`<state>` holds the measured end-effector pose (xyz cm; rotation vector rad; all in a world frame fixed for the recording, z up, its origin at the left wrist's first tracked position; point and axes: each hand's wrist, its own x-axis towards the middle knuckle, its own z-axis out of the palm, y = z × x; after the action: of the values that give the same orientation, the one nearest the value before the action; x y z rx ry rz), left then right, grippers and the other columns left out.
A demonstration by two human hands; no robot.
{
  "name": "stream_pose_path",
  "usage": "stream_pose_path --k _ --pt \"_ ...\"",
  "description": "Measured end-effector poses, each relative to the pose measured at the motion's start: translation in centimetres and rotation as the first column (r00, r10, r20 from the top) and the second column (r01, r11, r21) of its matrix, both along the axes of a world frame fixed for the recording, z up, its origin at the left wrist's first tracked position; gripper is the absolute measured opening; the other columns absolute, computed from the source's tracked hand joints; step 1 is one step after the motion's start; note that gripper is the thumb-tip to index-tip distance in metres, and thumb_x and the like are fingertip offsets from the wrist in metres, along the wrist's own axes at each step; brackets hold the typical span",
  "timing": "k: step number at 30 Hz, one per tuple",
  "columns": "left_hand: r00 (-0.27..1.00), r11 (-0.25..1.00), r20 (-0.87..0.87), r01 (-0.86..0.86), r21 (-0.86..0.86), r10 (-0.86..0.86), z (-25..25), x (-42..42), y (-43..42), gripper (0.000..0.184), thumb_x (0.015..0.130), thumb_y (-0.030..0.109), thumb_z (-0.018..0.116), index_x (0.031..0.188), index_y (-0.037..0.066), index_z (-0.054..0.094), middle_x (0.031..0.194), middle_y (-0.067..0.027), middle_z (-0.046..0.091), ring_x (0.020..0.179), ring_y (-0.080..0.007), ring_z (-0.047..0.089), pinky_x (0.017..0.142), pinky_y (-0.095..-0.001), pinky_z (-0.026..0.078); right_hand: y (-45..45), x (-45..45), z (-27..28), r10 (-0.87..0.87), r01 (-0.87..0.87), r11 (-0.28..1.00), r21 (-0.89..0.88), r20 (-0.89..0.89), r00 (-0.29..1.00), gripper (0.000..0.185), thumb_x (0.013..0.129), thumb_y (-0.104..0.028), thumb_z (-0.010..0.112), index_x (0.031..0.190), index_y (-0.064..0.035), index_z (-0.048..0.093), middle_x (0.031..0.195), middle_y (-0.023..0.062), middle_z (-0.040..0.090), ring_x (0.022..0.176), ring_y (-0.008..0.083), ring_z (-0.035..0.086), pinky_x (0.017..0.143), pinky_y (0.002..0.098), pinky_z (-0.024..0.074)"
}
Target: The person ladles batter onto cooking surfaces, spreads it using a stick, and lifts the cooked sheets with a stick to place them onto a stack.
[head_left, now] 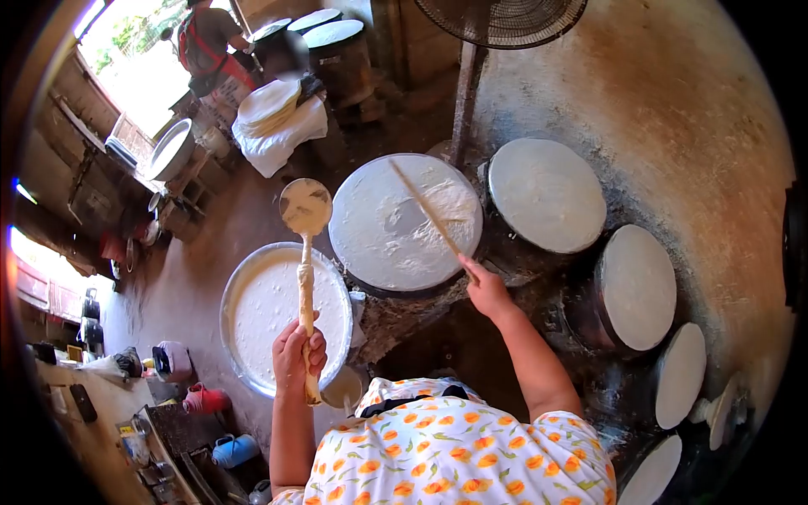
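My left hand (pixel 296 353) is closed around the batter-crusted handle of a ladle (pixel 306 210), held upright with its round bowl at the top. Below it in view sits a wide basin (pixel 261 320) of white, lumpy batter. In my right hand (pixel 486 286) is a thin wooden stick (pixel 425 206), slanting over a round griddle (pixel 370 236). White batter coats that griddle, smooth on the left and streaked or wrinkled near the stick. Whether the stick touches the surface I cannot tell.
Several more white-topped round griddles, one of them (pixel 547 198) close by, curve along the right wall. A fan (pixel 503 17) on a post stands behind. Stacked flat rounds (pixel 269 109) lie on white cloth (pixel 282 143). Another person (pixel 210 50) works at the back left. Jugs (pixel 236 450) stand lower left.
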<state>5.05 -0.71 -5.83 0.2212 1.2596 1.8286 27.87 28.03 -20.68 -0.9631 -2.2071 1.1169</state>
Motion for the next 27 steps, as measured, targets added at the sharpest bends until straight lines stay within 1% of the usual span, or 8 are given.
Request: stream_pose_path --k 3,4,6,10,14,16,24,27 --pt "1.0 1.0 0.009 0.017 -0.003 -0.017 0.3 -0.6 -0.8 0.03 0.095 0.015 0.043 0.118 -0.004 0.049 0.066 -0.0043 0.048 0.042 -0.0071 0.04 0.033 -0.0194 0.034 0.2 3.5 -0.1 -0.205 0.204 0.978 0.039 0.006 0.979 0.06 0.078 0.0 0.049 0.132 -0.0256 0.048 0.103 0.0235 0.061 0.094 0.0416 0.058 0.075 0.0439 0.0481" --pt "1.0 1.0 0.014 0.02 0.0 -0.02 0.1 -0.7 -0.9 0.03 0.095 0.015 0.043 0.118 -0.004 0.049 0.066 -0.0043 0.048 0.042 -0.0071 0.04 0.033 -0.0194 0.034 -0.3 4.3 0.0 -0.228 0.234 0.971 -0.05 0.108 0.968 0.06 0.078 0.004 0.047 0.133 -0.0197 0.048 0.117 0.02 0.058 0.107 0.0327 0.058 0.082 0.0346 0.0488" --pt "0.998 0.999 -0.029 0.048 0.0 -0.048 -0.2 -1.0 -1.2 0.03 0.095 0.015 0.043 0.117 -0.004 0.049 0.066 -0.0039 0.048 0.042 -0.0066 0.039 0.033 -0.0189 0.034 -2.7 3.7 0.4 -0.211 0.23 0.972 -0.052 0.249 0.945 0.063 0.077 -0.001 0.05 0.133 -0.0298 0.046 0.092 0.027 0.061 0.086 0.0437 0.058 0.072 0.0461 0.0479" --pt "0.995 0.995 0.009 0.098 -0.011 -0.098 -0.8 -0.7 0.0 0.029 0.095 0.017 0.045 0.116 -0.002 0.051 0.066 -0.0032 0.049 0.042 -0.0071 0.042 0.034 -0.0196 0.034 -6.6 -0.1 0.0 -0.052 0.052 0.999 0.015 0.025 0.998 0.061 0.079 -0.003 0.048 0.133 -0.0292 0.046 0.098 0.0232 0.061 0.088 0.0423 0.058 0.074 0.0456 0.0486" --pt "0.993 0.993 -0.006 0.119 -0.028 -0.119 -0.3 -0.7 -0.2 0.028 0.095 0.017 0.045 0.115 -0.001 0.052 0.066 -0.0032 0.05 0.043 -0.0078 0.043 0.034 -0.0202 0.034 -4.3 1.8 0.6 -0.1 0.1 0.992 0.081 -0.01 0.995 0.061 0.079 0.001 0.046 0.134 -0.0261 0.046 0.107 0.0204 0.061 0.094 0.0407 0.058 0.078 0.043 0.049" --pt "0.993 0.992 -0.033 0.111 -0.054 -0.113 -0.5 -1.0 -0.6 0.028 0.095 0.017 0.045 0.115 -0.001 0.052 0.066 -0.0034 0.051 0.043 -0.0079 0.044 0.034 -0.0204 0.034 -3.0 2.6 0.9 -0.237 0.233 0.968 0.096 0.035 0.971 0.062 0.079 0.002 0.046 0.134 -0.0252 0.046 0.106 0.0216 0.062 0.094 0.0414 0.059 0.078 0.0437 0.049" --pt "0.989 0.983 -0.049 0.134 -0.129 -0.141 -1.1 -1.0 -0.5 0.022 0.093 0.016 0.044 0.106 0.001 0.054 0.068 -0.0031 0.053 0.044 -0.0081 0.046 0.036 -0.021 0.036 -6.3 -2.8 0.6 0.049 -0.06 0.997 0.039 0.233 0.971 0.057 0.081 -0.003 0.044 0.132 -0.028 0.047 0.099 0.024 0.061 0.087 0.0426 0.059 0.074 0.0476 0.0486" --pt "0.988 0.973 -0.074 0.118 -0.196 -0.134 -0.7 -1.1 -1.0 0.018 0.092 0.015 0.044 0.099 0.002 0.055 0.068 -0.0026 0.054 0.045 -0.0081 0.047 0.037 -0.0212 0.037 -5.6 1.1 1.3 -0.134 0.133 0.991 0.017 0.117 0.984 0.06 0.079 0.003 0.044 0.133 -0.022 0.047 0.113 0.02 0.059 0.102 0.0354 0.057 0.081 0.0404 0.0477"
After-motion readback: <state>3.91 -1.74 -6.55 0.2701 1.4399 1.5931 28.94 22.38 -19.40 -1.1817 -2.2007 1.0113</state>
